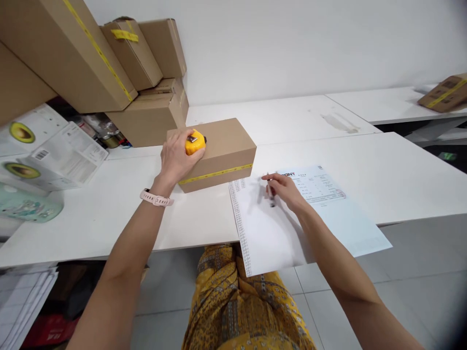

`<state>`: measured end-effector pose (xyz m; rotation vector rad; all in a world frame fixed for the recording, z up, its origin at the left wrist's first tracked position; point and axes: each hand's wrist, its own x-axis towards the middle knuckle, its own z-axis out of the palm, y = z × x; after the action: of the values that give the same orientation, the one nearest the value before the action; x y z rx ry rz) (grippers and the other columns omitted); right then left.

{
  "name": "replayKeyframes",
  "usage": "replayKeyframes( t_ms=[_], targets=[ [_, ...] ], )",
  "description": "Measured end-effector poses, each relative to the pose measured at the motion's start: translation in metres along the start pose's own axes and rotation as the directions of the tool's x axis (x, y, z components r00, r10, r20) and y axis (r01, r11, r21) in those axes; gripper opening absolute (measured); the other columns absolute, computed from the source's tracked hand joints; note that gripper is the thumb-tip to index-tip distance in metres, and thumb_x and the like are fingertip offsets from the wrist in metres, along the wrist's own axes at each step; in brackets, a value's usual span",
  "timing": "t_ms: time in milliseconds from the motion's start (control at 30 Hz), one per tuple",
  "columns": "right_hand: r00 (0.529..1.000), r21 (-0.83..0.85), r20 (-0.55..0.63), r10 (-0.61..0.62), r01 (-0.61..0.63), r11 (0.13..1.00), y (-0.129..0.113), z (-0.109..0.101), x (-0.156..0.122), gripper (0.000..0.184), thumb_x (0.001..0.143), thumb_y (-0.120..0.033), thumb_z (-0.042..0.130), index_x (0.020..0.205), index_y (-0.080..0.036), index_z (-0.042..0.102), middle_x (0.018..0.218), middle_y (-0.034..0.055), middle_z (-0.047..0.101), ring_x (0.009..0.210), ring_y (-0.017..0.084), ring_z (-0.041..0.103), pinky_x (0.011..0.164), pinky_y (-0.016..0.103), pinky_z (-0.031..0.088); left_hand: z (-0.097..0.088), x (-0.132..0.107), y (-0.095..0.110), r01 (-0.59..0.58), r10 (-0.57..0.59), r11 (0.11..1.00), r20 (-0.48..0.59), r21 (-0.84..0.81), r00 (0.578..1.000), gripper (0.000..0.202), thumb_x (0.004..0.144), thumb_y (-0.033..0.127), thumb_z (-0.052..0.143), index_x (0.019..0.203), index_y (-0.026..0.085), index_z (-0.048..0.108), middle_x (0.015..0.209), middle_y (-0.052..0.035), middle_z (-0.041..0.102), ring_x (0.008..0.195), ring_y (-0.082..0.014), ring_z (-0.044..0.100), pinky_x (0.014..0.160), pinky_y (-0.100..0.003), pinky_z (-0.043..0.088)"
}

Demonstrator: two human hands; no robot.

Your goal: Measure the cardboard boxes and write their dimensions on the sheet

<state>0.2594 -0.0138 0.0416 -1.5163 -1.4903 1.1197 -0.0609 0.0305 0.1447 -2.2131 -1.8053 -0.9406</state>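
Note:
My left hand (177,156) is closed around a yellow tape measure (195,142), holding it on top of a brown cardboard box (226,138). A strip of yellow tape runs along the box's front side. My right hand (286,189) grips a pen (270,192), slightly blurred, over a spiral-bound notebook (262,243) whose page is mostly white. Small rows of writing show at the page's top left corner. Under the notebook's right side lies a pale blue printed sheet (353,218) with a red stamp.
Cardboard boxes (142,119) are stacked at the back left against the wall. White cartons with avocado pictures (58,146) and a pale green printed item (32,206) stand at the left. Another taped box (445,95) sits far right. The notebook overhangs the front edge of the white table (383,180).

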Motion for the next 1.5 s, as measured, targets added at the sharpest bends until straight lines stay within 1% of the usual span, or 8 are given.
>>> replayKeyframes(
  t_ms=[100,200,300,433,600,733,867,1500],
  targets=[
    [0.99,0.438,0.121,-0.066,0.006,0.899,-0.004,-0.021,-0.027,0.031,0.084,-0.041,0.066,0.104,-0.019,0.07,0.09,0.0094,0.077,0.086,0.024,0.073,0.081,0.041,0.057,0.012,-0.026,0.004,-0.155,0.153,0.988,-0.222,0.009,0.963,0.047,0.088,0.028,0.071,0.131,0.014,0.058,0.134,-0.011,0.063,0.121,-0.0315,0.055,0.104,-0.052,0.043],
    [0.988,0.508,0.129,-0.089,0.011,0.861,-0.01,-0.027,-0.048,0.035,0.076,-0.043,0.081,0.103,-0.024,0.07,0.092,0.0067,0.078,0.087,0.023,0.073,0.08,0.039,0.057,0.033,-0.069,0.017,-0.529,0.487,0.843,-0.277,-0.1,0.828,0.026,0.094,0.02,0.06,0.12,0.019,0.063,0.116,-0.0077,0.073,0.111,-0.0241,0.065,0.099,-0.044,0.05],
    [0.997,0.458,0.039,-0.07,0.044,0.888,-0.015,-0.013,-0.051,0.033,0.08,-0.054,0.078,0.085,-0.024,0.066,0.065,0.0014,0.071,0.061,0.017,0.065,0.063,0.032,0.052,0.061,-0.109,0.029,-0.717,0.755,0.634,0.03,-0.289,0.655,0.03,0.098,0.03,0.057,0.123,0.015,0.062,0.123,-0.011,0.072,0.122,-0.0247,0.063,0.104,-0.041,0.049],
    [1.0,0.504,-0.02,-0.009,0.018,0.863,-0.022,0.018,-0.028,0.05,0.085,-0.072,0.059,0.074,-0.023,0.061,0.042,-0.0034,0.051,0.04,0.012,0.043,0.048,0.028,0.037,0.094,-0.132,0.034,-0.647,0.717,0.689,0.439,-0.327,0.542,0.08,0.093,0.065,0.054,0.147,0.008,0.044,0.158,-0.0217,0.041,0.149,-0.0349,0.035,0.122,-0.05,0.027],
    [0.974,0.585,0.225,0.035,-0.164,0.794,-0.016,0.046,0.007,0.061,0.074,-0.077,0.067,0.085,-0.017,0.07,0.068,0.0072,0.071,0.063,0.018,0.063,0.066,0.033,0.05,0.109,-0.131,0.035,-0.593,0.674,0.73,0.501,-0.34,0.543,0.091,0.09,0.074,0.049,0.152,0.007,0.039,0.161,-0.0229,0.035,0.152,-0.0357,0.028,0.125,-0.049,0.017],
    [0.996,0.513,0.092,-0.003,-0.045,0.857,0.005,0.057,0.022,0.044,0.067,-0.056,0.085,0.082,-0.02,0.066,0.07,0.0005,0.066,0.066,0.014,0.057,0.067,0.03,0.046,0.108,-0.129,0.035,-0.597,0.692,0.717,0.471,-0.36,0.547,0.089,0.089,0.073,0.051,0.148,0.006,0.043,0.158,-0.0223,0.04,0.15,-0.037,0.031,0.125,-0.049,0.019],
    [0.99,0.3,-0.077,-0.115,0.132,0.945,0.02,0.058,0.025,0.026,0.084,-0.045,0.072,0.082,-0.022,0.061,0.072,-0.0031,0.057,0.066,0.012,0.05,0.063,0.028,0.04,0.105,-0.129,0.036,-0.57,0.688,0.723,0.47,-0.389,0.552,0.087,0.089,0.07,0.055,0.147,0.007,0.043,0.159,-0.0217,0.039,0.151,-0.0375,0.03,0.124,-0.051,0.021],
    [0.978,0.104,-0.088,-0.188,0.197,0.975,0.02,0.062,0.026,0.029,0.085,-0.04,0.066,0.071,-0.023,0.047,0.058,-0.0063,0.042,0.054,0.01,0.035,0.052,0.027,0.029,0.102,-0.131,0.04,-0.541,0.679,0.734,0.479,-0.411,0.556,0.085,0.091,0.065,0.056,0.147,0.002,0.041,0.159,-0.0245,0.038,0.151,-0.0412,0.025,0.125,-0.053,0.017]
  ],
)
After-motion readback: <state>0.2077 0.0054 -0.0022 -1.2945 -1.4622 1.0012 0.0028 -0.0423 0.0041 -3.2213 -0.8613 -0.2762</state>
